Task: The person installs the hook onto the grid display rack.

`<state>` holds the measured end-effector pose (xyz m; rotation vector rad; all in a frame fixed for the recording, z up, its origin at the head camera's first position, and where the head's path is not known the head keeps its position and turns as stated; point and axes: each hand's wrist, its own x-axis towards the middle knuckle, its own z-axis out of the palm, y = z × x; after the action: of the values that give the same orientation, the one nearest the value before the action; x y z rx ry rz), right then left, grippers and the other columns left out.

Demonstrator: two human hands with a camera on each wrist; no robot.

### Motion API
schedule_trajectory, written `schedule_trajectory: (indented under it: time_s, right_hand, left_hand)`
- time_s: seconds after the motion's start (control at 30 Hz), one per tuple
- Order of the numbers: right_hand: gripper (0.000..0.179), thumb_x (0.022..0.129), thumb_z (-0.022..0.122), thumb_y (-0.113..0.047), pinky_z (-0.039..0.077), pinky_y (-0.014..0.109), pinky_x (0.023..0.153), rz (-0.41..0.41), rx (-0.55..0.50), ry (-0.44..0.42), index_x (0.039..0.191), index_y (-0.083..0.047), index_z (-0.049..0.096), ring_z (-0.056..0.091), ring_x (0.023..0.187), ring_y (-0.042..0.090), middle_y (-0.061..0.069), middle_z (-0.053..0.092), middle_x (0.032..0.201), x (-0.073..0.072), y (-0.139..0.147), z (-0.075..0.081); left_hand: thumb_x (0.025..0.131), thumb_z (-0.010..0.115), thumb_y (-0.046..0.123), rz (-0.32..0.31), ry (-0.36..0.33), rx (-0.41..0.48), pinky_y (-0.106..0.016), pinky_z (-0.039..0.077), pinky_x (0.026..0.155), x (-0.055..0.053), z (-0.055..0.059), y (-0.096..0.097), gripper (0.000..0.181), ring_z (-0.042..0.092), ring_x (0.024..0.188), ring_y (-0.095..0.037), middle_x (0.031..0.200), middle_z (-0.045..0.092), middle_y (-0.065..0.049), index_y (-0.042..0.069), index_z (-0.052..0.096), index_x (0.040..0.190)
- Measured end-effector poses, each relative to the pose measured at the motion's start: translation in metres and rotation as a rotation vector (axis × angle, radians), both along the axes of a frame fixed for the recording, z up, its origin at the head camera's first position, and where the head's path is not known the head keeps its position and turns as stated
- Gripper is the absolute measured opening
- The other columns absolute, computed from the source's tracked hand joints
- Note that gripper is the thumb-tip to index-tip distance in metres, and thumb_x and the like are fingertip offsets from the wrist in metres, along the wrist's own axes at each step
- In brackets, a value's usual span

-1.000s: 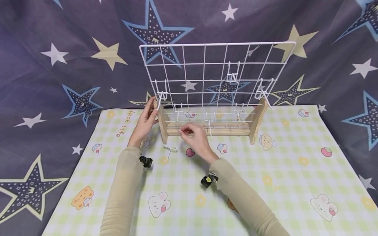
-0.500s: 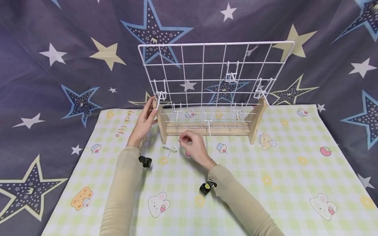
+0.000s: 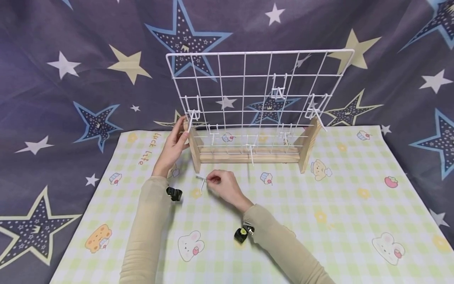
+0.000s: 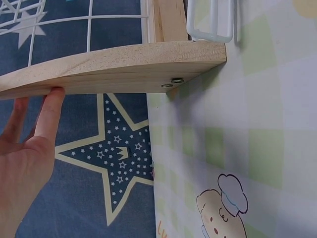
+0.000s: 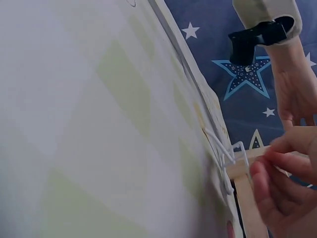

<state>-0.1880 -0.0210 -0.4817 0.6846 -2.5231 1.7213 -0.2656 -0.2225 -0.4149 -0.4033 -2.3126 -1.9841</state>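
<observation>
A white wire grid rack (image 3: 260, 96) stands on wooden side panels (image 3: 308, 146) joined by a low wooden bar. Against the outer face of its left panel (image 4: 114, 74) rest the fingertips of my left hand (image 3: 172, 148), fingers fairly straight. A loose white wire hook (image 3: 201, 184) lies on the cloth just in front of that panel. My right hand (image 3: 227, 187) pinches the hook's right end between thumb and fingertips, which partly cover it. The right wrist view shows the same hook (image 5: 219, 145) beside the right fingertips (image 5: 260, 166).
Several white hooks hang on the grid, among them a left hook (image 3: 193, 114), an upper hook (image 3: 278, 91) and a right hook (image 3: 315, 112). A checked cloth (image 3: 340, 244) covers the table. A dark star-patterned curtain (image 3: 227, 23) hangs close behind the rack.
My right hand has come down and left from in front of the rack's lower bar to the loose hook. The left hand stays on the panel, and the hook lies where it was.
</observation>
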Motion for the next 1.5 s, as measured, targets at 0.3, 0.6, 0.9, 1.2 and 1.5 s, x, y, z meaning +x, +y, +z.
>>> schedule_trajectory:
  time_s: [0.3,0.6,0.9,1.2,1.5]
  right_hand:
    - [0.007,0.087,0.069,-0.007,0.052,0.018,0.066,0.015,0.126,-0.019,0.089,-0.006,0.075,0.062,0.07,0.006,-0.001,0.07,0.08,0.002,-0.009,-0.002]
    - [0.022,0.083,0.076,-0.022,0.048,0.027,0.067,-0.019,0.315,0.012,0.101,-0.01,0.072,0.059,0.079,0.015,0.003,0.067,0.09,-0.005,-0.008,0.0]
    - [0.015,0.081,0.07,-0.004,0.045,0.024,0.06,-0.019,0.322,-0.023,0.095,-0.009,0.069,0.057,0.072,0.011,0.001,0.067,0.082,-0.016,-0.007,-0.007]
    - [0.01,0.078,0.069,-0.003,0.046,0.023,0.061,-0.032,0.262,-0.051,0.085,-0.01,0.07,0.057,0.069,0.009,-0.002,0.065,0.076,-0.021,0.005,-0.007]
    - [0.006,0.081,0.073,-0.008,0.045,0.022,0.059,-0.059,0.216,-0.022,0.084,-0.011,0.069,0.055,0.067,0.008,-0.004,0.067,0.079,-0.023,0.016,0.001]
  left_hand:
    - [0.105,0.037,0.01,-0.012,0.008,-0.029,-0.059,0.042,0.097,0.017,0.018,0.006,0.053,0.047,0.109,-0.014,0.138,0.036,-0.024,0.009,0.018,0.154]
    - [0.105,0.038,0.009,-0.01,0.005,-0.004,-0.059,0.043,0.096,0.017,0.019,0.007,0.052,0.047,0.109,-0.016,0.133,0.037,-0.021,0.01,0.021,0.154]
    - [0.105,0.038,0.01,-0.005,0.004,-0.012,-0.058,0.043,0.096,0.014,0.018,0.008,0.051,0.047,0.11,-0.017,0.133,0.038,-0.02,0.01,0.021,0.153]
    - [0.105,0.038,0.011,-0.01,-0.002,-0.026,-0.058,0.043,0.097,0.014,0.019,0.008,0.052,0.046,0.111,-0.015,0.136,0.036,-0.023,0.011,0.019,0.154]
    - [0.105,0.039,0.013,-0.006,0.008,0.003,-0.058,0.043,0.096,-0.002,-0.004,0.0,0.053,0.046,0.111,-0.018,0.134,0.038,-0.017,0.019,0.022,0.155]
